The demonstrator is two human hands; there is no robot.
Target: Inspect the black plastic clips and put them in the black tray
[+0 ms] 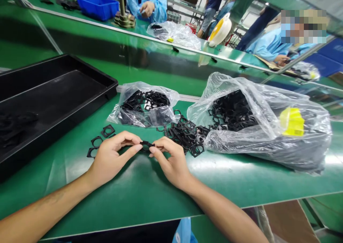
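Both hands meet over the green bench (139, 196), close to the front edge. The left hand (109, 159) and the right hand (171, 160) each pinch one end of a small black part (146, 144) between thumb and fingertips. The part is lifted just off the bench, right between the two hands. It is thin and dark, and its exact shape is hard to make out here.

Just behind the right hand lies a loose pile of black frames (184, 134), spilled out on the bench. Behind the pile sit a small clear bag (144, 105) and a big clear bag (268, 125), both full of the same black pieces. The big bag has a yellow tag (292, 121) inside. To the left of the left hand, three single frames (99, 141) lie flat on the bench, apart from the pile. Further left stands a black tray (53, 93) with a few dark pieces in its near corner.

It looks like the person is working on one piece at a time, maybe pulling two stuck pieces apart or checking one. The next move calls for a soft, steady pinch from both hands, so the thin piece does not bend or snap
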